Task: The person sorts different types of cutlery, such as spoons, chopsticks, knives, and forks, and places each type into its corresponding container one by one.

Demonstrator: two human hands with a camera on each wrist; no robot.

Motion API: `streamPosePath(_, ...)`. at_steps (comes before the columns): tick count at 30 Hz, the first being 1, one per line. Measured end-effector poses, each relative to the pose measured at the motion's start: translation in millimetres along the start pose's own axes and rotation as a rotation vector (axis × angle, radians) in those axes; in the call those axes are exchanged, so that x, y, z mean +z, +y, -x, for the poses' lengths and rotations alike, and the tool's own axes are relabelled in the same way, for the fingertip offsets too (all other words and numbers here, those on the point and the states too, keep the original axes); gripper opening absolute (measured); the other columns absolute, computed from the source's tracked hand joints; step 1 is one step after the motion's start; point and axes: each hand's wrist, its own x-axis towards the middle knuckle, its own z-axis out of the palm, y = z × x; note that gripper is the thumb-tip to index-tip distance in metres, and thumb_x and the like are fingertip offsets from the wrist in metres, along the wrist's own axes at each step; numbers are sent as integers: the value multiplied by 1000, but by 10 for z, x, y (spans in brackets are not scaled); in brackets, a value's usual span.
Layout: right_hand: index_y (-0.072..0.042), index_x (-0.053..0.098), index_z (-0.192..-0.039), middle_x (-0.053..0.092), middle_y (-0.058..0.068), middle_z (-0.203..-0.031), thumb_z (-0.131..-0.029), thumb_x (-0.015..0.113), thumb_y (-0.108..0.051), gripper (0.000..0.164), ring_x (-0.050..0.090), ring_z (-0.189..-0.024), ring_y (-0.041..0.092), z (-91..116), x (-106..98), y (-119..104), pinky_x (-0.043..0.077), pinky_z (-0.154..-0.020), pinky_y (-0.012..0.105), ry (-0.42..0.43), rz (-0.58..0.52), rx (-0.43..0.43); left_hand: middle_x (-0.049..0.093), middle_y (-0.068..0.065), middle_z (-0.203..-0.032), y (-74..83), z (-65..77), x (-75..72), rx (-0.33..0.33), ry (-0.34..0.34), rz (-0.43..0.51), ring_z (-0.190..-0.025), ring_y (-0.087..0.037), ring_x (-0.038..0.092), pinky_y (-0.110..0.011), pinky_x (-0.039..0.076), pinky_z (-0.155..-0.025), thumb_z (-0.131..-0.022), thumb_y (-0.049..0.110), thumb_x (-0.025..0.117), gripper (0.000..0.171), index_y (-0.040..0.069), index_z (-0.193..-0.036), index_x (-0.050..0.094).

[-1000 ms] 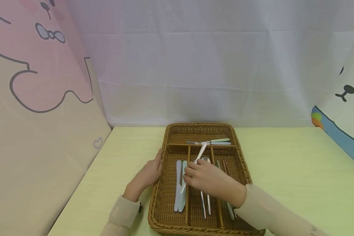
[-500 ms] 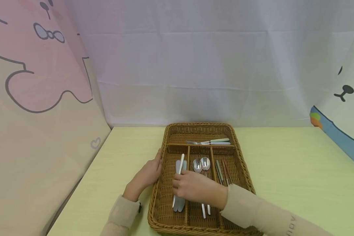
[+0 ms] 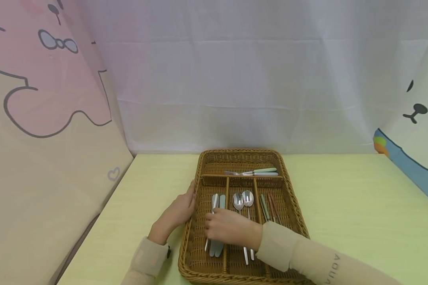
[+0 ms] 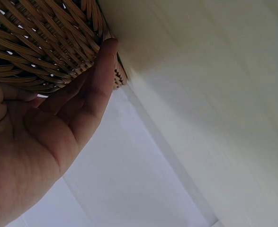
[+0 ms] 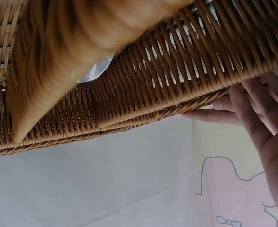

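Note:
My right hand [image 3: 232,227] is over the left compartment of the wicker cutlery tray [image 3: 184,255]. Its curled fingers hold a pale-handled knife [image 3: 216,201], partly hidden by the hand. Two pastel knives [image 3: 219,249] lie below it, one bluish grey, one mint. My left hand [image 3: 178,209] rests against the tray's outer left wall; in the left wrist view its extended fingers [image 4: 100,80] lie along the weave. The right wrist view shows my left hand [image 5: 271,137] at the outer wall too, while the right hand is out of that frame.
Two spoons [image 3: 247,198] lie in the middle compartment. Utensils with green handles [image 3: 265,208] and brown handles [image 3: 272,201] fill the right one. Forks [image 3: 265,174] lie crosswise in the back compartment. A pale curtain [image 3: 235,79] hangs behind the yellowish table [image 3: 342,206].
My right hand has moved left from the middle of the tray into the left compartment, lowering the pale-handled knife onto the other knives. The left hand has stayed at the tray's side.

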Motion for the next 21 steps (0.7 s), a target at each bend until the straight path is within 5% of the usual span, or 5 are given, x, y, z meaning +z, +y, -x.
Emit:
streamPosePath(11, -34, 67, -75, 67, -17, -83, -77, 67, -29, 5, 54, -81, 2, -22, 62, -32, 47, -69, 16, -4, -21, 55, 41, 2, -51, 5, -3, 15, -50, -12, 5, -39, -9, 33, -29, 40, -43, -100, 12, 26, 52, -2, -144, 3)
streamPosePath(21, -34, 68, -84, 68, -16, -95, -76, 68, -28, 10, 56, -91, 3, -14, 80, -27, 50, -82, 22, -35, -58, 74, 41, 2, -51, 22, 6, 13, -46, -8, -2, -39, -9, 33, -29, 40, -44, -100, 12, 27, 52, -3, -144, 3)
